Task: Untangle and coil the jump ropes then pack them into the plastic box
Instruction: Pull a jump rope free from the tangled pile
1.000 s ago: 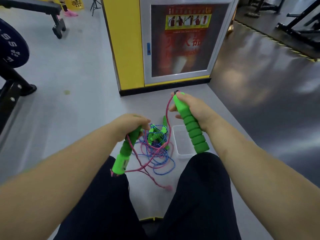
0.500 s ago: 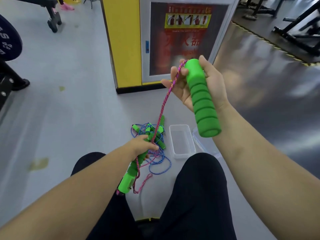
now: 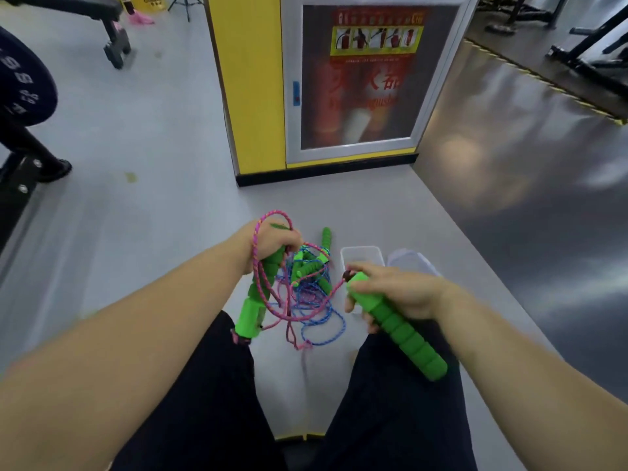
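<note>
Coiling item, pink rope: one loop over the left hand; the rest trails into the tangle at that hand's 4 o'clock.
Left hand: fingers curled round the left handle and the loop.
Left handle: long axis 1 to 7 o'clock, butt end low.
Right hand: fingers wrapped round the right handle near its cord end.
Right handle: axis 10 to 4 o'clock, cord end towards the tangle.
Tangle: blue rope and spare green handles, on the floor.
Plastic box: open, at the tangle's 3 o'clock.
Risk: pink cord threads through blue; a hard pull would likely tighten knots or drag the heap.
</note>
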Available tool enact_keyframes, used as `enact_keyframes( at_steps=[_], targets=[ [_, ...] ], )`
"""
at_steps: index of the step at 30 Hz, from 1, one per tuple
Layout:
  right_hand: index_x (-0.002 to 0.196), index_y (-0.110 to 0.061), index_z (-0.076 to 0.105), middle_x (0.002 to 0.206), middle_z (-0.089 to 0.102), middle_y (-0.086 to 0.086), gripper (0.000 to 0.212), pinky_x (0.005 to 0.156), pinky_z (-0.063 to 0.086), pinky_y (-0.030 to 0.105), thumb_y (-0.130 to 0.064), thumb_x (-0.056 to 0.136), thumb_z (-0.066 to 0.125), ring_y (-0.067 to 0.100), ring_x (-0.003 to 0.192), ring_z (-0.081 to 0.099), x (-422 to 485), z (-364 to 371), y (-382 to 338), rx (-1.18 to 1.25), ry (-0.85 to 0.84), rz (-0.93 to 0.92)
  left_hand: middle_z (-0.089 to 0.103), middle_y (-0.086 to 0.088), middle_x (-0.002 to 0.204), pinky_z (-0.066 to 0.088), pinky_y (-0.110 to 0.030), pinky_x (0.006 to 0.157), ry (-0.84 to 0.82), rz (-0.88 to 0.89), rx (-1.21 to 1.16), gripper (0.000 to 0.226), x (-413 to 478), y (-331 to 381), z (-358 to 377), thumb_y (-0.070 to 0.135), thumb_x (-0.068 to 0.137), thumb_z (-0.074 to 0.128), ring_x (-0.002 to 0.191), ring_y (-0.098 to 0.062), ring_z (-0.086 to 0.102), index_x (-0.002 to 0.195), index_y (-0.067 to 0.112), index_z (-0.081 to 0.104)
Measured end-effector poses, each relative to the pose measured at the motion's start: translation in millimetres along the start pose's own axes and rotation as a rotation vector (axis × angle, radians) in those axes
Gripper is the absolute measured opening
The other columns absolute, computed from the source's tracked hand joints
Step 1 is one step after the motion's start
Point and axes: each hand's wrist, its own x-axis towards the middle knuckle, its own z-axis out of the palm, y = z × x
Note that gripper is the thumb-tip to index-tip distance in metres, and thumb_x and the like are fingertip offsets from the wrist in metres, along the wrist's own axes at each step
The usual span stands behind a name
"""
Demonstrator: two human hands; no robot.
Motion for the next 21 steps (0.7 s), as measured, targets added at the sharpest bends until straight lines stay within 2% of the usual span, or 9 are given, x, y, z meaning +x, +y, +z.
enact_keyframes(
  at_steps=[2, 5, 7, 8, 10, 11, 14, 17, 21],
  targets=[
    [0.147, -0.030, 0.002, 0.082, 0.068, -0.002, 0.081, 0.056, 0.051, 0.029, -0.023, 0.090, 0.059, 0.019, 0.052, 0.055, 15.2, 5.2, 3.9, -0.204, 0.123, -0.044, 0.052, -0.003, 0.053, 0.043, -0.017, 0.042, -0.054, 0.036, 0.047, 0.008, -6.0, 15.0, -1.6, -0.001, 0.084, 0.059, 0.041, -0.008, 0.048, 0.077, 0.001, 0.062],
    [0.142, -0.037, -0.023, 0.113, 0.065, 0.001, 0.102, 0.073, 0.047, 0.028, -0.041, 0.085, 0.062, 0.008, 0.061, 0.054, 36.8, 7.7, -2.1, -0.433, 0.217, -0.159, 0.059, 0.002, 0.057, 0.047, -0.022, 0.050, -0.089, 0.095, 0.125, 0.006, -14.9, 32.9, -0.5, 0.008, 0.079, 0.068, 0.052, -0.011, 0.053, 0.076, 0.013, 0.066],
    [0.146, -0.036, -0.011, 0.117, 0.064, 0.003, 0.094, 0.077, 0.047, 0.030, -0.047, 0.085, 0.060, 0.012, 0.068, 0.056, 45.1, 8.7, -7.4, -0.446, 0.280, -0.234, 0.062, 0.008, 0.057, 0.048, -0.023, 0.054, -0.140, 0.147, 0.209, 0.008, -20.6, 39.1, 0.0, 0.013, 0.078, 0.071, 0.055, -0.009, 0.056, 0.075, 0.019, 0.067],
    [0.147, -0.031, 0.008, 0.110, 0.065, 0.004, 0.079, 0.071, 0.049, 0.028, -0.039, 0.088, 0.059, 0.015, 0.065, 0.057, 47.5, 8.3, -9.9, -0.331, 0.309, -0.294, 0.063, 0.010, 0.059, 0.048, -0.022, 0.055, -0.173, 0.168, 0.275, 0.010, -23.2, 40.5, 1.0, 0.013, 0.079, 0.070, 0.056, -0.007, 0.057, 0.076, 0.022, 0.067],
    [0.130, -0.012, 0.041, 0.092, 0.060, 0.009, 0.039, 0.052, 0.049, 0.025, -0.009, 0.092, 0.052, 0.015, 0.054, 0.054, 46.0, 7.8, -15.3, 0.069, 0.328, -0.402, 0.065, 0.008, 0.071, 0.052, -0.023, 0.060, -0.202, 0.201, 0.446, 0.015, -28.3, 39.6, 5.7, 0.016, 0.079, 0.069, 0.064, -0.009, 0.060, 0.078, 0.030, 0.065],
    [0.118, -0.005, 0.047, 0.087, 0.056, 0.011, 0.031, 0.050, 0.048, 0.025, 0.001, 0.088, 0.045, 0.017, 0.054, 0.053, 43.4, 7.0, -18.1, 0.302, 0.282, -0.424, 0.065, 0.007, 0.078, 0.053, -0.025, 0.066, -0.199, 0.213, 0.546, 0.017, -30.8, 37.2, 8.8, 0.018, 0.079, 0.069, 0.071, -0.012, 0.061, 0.080, 0.034, 0.063],
    [0.092, -0.006, 0.053, 0.083, 0.051, 0.012, 0.025, 0.070, 0.053, 0.035, -0.014, 0.068, 0.050, 0.024, 0.072, 0.053, 41.1, 2.3, -18.7, 0.818, 0.104, -0.433, 0.065, 0.006, 0.085, 0.051, -0.026, 0.075, -0.226, 0.200, 0.717, 0.020, -33.6, 22.8, 20.0, 0.023, 0.079, 0.070, 0.078, -0.015, 0.060, 0.093, 0.035, 0.062],
    [0.085, -0.013, 0.055, 0.082, 0.051, 0.009, 0.022, 0.096, 0.044, 0.047, -0.023, 0.072, 0.069, 0.026, 0.088, 0.051, 49.9, 4.0, -20.1, 0.903, 0.275, -0.386, 0.062, 0.000, 0.088, 0.047, -0.027, 0.074, -0.220, 0.213, 0.795, 0.035, -32.2, 9.9, 29.7, 0.027, 0.081, 0.069, 0.079, -0.018, 0.057, 0.115, 0.026, 0.061],
    [0.084, -0.012, 0.055, 0.078, 0.056, 0.007, 0.008, 0.067, 0.053, 0.031, -0.017, 0.089, 0.059, 0.015, 0.066, 0.056, 38.5, -1.0, -21.8, 0.625, 0.385, -0.294, 0.064, -0.006, 0.100, 0.044, -0.026, 0.075, -0.058, 0.193, 0.844, 0.030, -24.0, -1.3, 32.5, 0.023, 0.085, 0.066, 0.086, -0.021, 0.055, 0.114, 0.018, 0.063]
  ],
)
